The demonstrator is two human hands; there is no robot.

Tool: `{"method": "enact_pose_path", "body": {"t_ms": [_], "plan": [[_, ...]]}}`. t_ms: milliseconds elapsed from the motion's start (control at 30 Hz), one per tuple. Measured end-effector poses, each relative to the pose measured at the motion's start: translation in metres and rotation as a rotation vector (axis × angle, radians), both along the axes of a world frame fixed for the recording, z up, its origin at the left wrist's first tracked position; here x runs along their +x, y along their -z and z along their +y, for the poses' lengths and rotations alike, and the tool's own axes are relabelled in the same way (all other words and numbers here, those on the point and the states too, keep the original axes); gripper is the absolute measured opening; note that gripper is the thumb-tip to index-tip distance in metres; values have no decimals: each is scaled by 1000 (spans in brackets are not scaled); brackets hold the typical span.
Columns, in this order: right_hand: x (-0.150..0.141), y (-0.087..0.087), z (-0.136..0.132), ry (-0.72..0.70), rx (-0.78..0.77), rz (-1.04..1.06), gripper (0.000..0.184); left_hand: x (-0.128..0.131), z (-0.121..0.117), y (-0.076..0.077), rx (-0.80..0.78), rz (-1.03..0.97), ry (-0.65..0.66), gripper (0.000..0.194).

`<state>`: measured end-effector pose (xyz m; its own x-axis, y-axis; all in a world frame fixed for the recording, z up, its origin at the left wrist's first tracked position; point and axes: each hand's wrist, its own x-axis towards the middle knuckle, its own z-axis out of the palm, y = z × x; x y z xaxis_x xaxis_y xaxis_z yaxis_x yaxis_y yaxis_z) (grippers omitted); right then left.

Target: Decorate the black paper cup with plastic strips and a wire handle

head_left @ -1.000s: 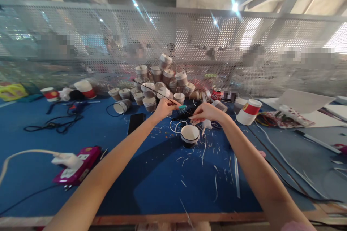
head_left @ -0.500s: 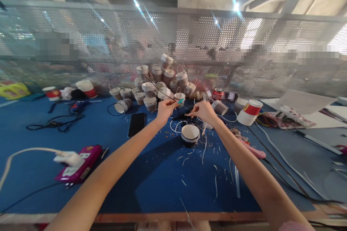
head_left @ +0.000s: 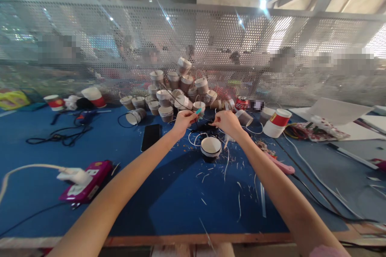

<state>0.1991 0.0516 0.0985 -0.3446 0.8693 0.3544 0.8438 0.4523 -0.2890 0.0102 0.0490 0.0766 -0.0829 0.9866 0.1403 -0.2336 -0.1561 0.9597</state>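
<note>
My left hand (head_left: 184, 122) pinches a thin black cord (head_left: 172, 95), whose free length slants up and left in front of the stacked cups. A small teal piece (head_left: 198, 111) shows at its fingertips; whether it is a tool or a nail I cannot tell. Close by on the right, my right hand (head_left: 227, 122) is closed in a pinch, seemingly on the cord's other part, which is hard to see between the hands. Below them a small white cup with a black-lined rim (head_left: 211, 145) stands upright on the blue table (head_left: 177, 204).
Behind my hands rises a pile of small grey-white cups (head_left: 164, 97) against a perforated metal screen (head_left: 105, 28). A phone (head_left: 151, 137) and purple power strip (head_left: 87, 182) lie left. Right are a pink hot glue gun (head_left: 280, 164), a red-banded paper cup (head_left: 279, 122) and cord scraps.
My hands stay close together over the cup. The teal piece has tilted upward and the cord's free end has swung right. My right forearm has shifted left, uncovering the pink glue gun.
</note>
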Motion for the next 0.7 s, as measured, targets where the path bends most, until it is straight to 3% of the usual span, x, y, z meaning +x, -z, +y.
{"method": "enact_pose_path", "body": {"t_ms": [233, 333, 433, 700], "plan": [[-7, 2, -3, -294, -192, 236, 16, 2, -1, -1, 41, -35, 51, 31], [-7, 2, -4, -236, -184, 316, 15, 4, -4, -6, 24, -31, 71, 30], [-6, 2, -4, -151, -90, 263, 17, 4, -6, -11, -32, -15, 87, 31], [-8, -2, -9, -118, -34, 233, 20, 2, -11, -17, -73, -65, 119, 32]]}}
